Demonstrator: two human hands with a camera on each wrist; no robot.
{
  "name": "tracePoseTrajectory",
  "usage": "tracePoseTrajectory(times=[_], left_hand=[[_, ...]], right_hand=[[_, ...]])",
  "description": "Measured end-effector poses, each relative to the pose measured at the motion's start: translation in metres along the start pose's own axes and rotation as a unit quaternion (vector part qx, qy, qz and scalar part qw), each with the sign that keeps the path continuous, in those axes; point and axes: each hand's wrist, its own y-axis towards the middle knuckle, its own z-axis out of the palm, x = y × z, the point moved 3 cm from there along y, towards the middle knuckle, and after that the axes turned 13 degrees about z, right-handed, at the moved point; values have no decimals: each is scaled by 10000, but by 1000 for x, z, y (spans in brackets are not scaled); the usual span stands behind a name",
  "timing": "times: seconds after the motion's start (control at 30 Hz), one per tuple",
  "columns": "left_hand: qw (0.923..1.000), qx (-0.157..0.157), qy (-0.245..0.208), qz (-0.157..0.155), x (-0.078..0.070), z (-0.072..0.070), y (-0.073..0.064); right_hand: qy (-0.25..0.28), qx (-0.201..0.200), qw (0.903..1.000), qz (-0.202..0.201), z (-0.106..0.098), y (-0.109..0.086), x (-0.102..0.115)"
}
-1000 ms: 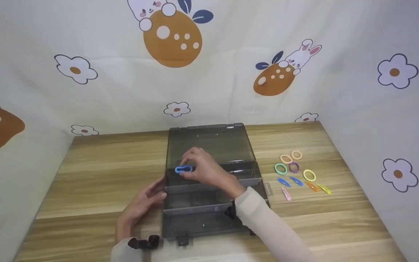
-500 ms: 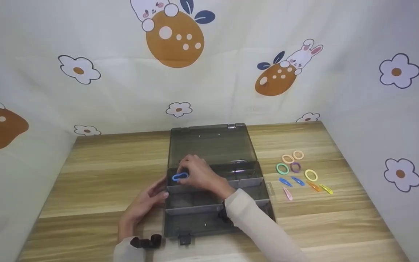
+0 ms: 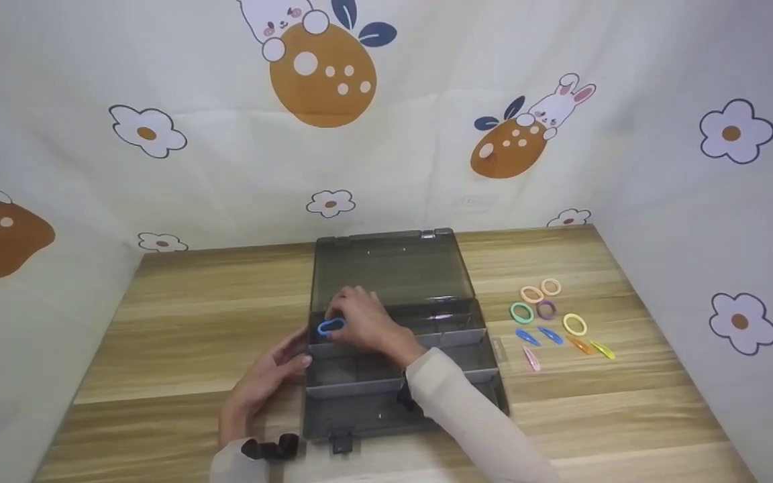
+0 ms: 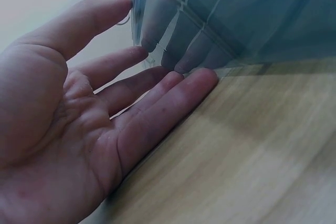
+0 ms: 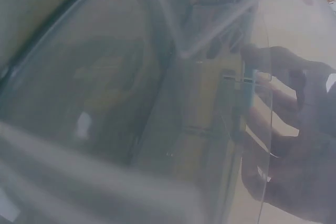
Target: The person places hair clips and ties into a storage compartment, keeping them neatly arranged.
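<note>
My right hand (image 3: pixel 368 324) pinches a blue hair tie (image 3: pixel 321 329) between thumb and fingers, low in the back left compartment of a smoky clear organizer box (image 3: pixel 386 388). The box lies with its lid (image 3: pixel 393 268) folded back. In the right wrist view, the hand (image 5: pixel 294 140) shows through the clear plastic. At the box's left side is my left hand (image 3: pixel 266 376), fingers extended. The left wrist view has its fingertips right at the box wall (image 4: pixel 273 19), the little finger's edge low against the tabletop.
To the box's right lie several hair ties, among them a green one (image 3: pixel 513 312) and a yellow one (image 3: pixel 565 325). Snap hair clips sit nearer, including pink (image 3: pixel 531 357) and orange (image 3: pixel 579 345). A printed curtain (image 3: pixel 225 168) hangs behind the wooden table (image 3: pixel 198 302).
My right hand has lowered the blue hair tie from above the box into the back left compartment, then barely moved over the last half second. The left hand stays beside the box.
</note>
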Motion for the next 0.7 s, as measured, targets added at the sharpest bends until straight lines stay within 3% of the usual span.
tracePoseTrajectory(times=[0.13,0.33,0.7], left_hand=[[10000,18,-56,3,-1,0,-1],[9999,17,-14,-111,0,0,-2],[9998,-64,186,-60,-1,0,-2]], right_hand=[[218,47,9998,-9,0,2,-1],[1104,111,9938,-60,-16,2,-9],[1875,37,9815,-393,-56,-25,-19]])
